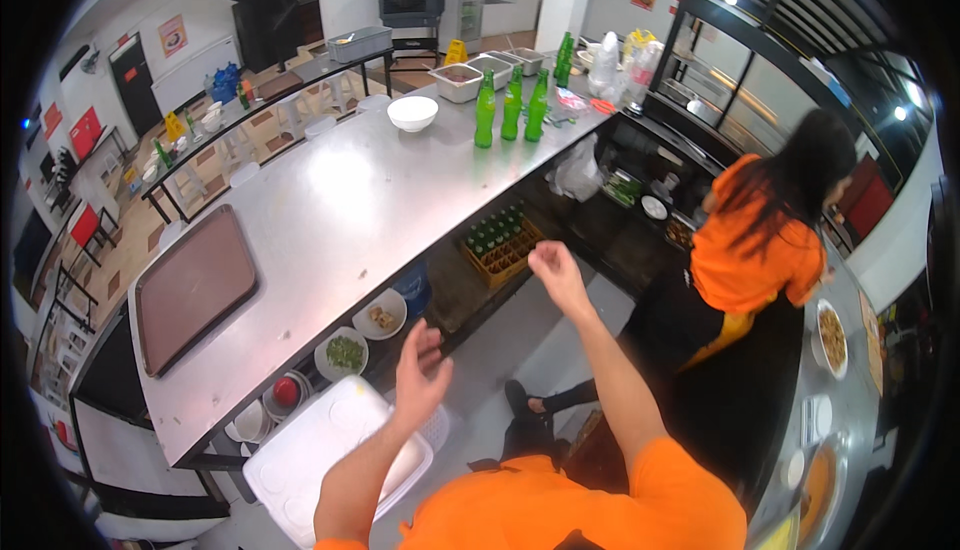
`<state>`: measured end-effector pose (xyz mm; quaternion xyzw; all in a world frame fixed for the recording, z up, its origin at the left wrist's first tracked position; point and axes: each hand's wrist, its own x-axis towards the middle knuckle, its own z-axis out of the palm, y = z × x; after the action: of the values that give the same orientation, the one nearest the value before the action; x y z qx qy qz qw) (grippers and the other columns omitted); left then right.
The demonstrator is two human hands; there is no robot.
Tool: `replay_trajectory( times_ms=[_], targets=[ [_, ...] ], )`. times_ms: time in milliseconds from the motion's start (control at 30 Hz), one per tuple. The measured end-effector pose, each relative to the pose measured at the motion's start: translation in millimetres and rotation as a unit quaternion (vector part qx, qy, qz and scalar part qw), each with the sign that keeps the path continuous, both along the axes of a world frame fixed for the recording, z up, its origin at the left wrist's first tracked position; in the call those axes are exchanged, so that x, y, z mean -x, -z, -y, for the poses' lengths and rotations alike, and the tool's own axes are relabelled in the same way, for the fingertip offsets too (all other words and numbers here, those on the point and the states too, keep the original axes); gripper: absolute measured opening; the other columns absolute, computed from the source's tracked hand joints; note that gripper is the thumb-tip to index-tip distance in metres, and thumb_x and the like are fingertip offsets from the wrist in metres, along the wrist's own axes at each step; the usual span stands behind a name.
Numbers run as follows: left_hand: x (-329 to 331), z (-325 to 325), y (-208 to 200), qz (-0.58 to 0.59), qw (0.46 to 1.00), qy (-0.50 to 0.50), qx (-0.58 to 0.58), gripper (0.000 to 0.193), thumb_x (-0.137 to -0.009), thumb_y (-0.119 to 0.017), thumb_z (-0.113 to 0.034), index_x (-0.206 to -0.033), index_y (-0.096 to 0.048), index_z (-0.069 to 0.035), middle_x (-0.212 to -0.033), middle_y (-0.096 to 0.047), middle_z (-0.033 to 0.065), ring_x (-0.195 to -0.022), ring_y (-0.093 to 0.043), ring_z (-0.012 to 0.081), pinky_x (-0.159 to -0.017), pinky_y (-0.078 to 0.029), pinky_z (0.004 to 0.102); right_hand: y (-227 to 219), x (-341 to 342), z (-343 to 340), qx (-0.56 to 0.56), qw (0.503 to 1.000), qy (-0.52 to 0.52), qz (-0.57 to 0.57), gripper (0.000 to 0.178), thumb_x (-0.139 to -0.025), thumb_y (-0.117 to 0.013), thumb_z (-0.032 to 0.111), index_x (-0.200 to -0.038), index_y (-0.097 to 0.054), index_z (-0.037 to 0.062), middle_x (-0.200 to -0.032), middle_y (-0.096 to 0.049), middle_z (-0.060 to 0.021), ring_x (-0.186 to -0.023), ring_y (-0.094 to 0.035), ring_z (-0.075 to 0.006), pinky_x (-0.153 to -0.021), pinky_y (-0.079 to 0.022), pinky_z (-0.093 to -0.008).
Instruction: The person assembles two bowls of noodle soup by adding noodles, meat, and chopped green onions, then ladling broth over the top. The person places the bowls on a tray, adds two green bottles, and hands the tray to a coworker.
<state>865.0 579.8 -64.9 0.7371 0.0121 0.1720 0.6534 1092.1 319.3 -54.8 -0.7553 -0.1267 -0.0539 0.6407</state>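
Note:
Both my hands are raised in the air in front of me, off the counter. My left hand (422, 378) is open, its fingers loosely bent and apart, with nothing in it. Below it is a white plastic box with a lid (325, 450), and beside it a bowl of chopped greens (345, 352) on the low shelf. Further right, my right hand (556, 275) has its fingers curled together, and no object shows in them. Behind it in the view, a yellow crate of bottles (505, 260) stands under the counter.
The steel counter (300, 240) bears a brown tray (195, 288), a white bowl (412, 113), green bottles (511, 105) and metal food pans (458, 82). A co-worker in an orange shirt (755, 240) stands close at right, beside another counter with a food bowl (829, 338).

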Motion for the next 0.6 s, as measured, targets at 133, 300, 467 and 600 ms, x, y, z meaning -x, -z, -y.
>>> replay_trajectory(
  times_ms=[133,300,467,600],
  targets=[
    [-202.1,24.0,-26.6,0.055,0.997,-0.045,-0.036,0.091,-0.09,-0.077,-0.008,-0.165,-0.024,-0.007,-0.15,-0.05,0.021,-0.142,-0.05,0.0336,-0.115,-0.046,0.0475,-4.1,-242.5,-19.4,0.01,0.983,0.138,0.12,0.043,-0.095,-0.076,0.016,-0.129,-0.058,-0.0044,-0.121,-0.071,-0.0185,-0.112,-0.07,-0.0266,-0.096,-0.057,-0.0387],
    [-466.4,36.8,-30.1,0.02,0.993,-0.115,-0.033,0.112,-0.084,-0.087,-0.024,-0.167,-0.013,-0.007,-0.16,-0.038,0.0252,-0.15,-0.039,0.0395,-0.121,-0.037,0.0538,7.2,-414.3,-77.4,0.061,0.968,0.174,0.168,0.066,-0.095,-0.071,0.015,-0.15,-0.042,-0.0075,-0.149,-0.051,-0.0312,-0.141,-0.047,-0.0468,-0.12,-0.036,-0.0507],
    [-639.7,12.6,-18.8,0.018,0.984,-0.137,-0.11,0.127,-0.075,-0.093,-0.033,-0.163,-0.01,0.008,-0.163,-0.033,0.0302,-0.152,-0.034,0.0433,-0.126,-0.031,0.0438,24.3,-464.0,-125.5,0.054,0.975,0.153,0.151,0.085,-0.096,-0.071,0.018,-0.16,-0.024,-0.0121,-0.163,-0.031,-0.0358,-0.152,-0.033,-0.0485,-0.128,-0.024,-0.051],
    [-692.3,19.6,-8.4,-0.042,0.987,-0.157,-0.019,0.121,-0.066,-0.088,-0.028,-0.164,-0.025,0.001,-0.164,-0.036,0.0295,-0.154,-0.035,0.0408,-0.129,-0.028,0.0435,33.8,-487.6,-133.8,0.098,0.969,0.172,0.147,0.082,-0.095,-0.071,0.016,-0.158,-0.026,-0.0122,-0.162,-0.035,-0.0328,-0.149,-0.041,-0.0429,-0.124,-0.033,-0.048]
  ],
)
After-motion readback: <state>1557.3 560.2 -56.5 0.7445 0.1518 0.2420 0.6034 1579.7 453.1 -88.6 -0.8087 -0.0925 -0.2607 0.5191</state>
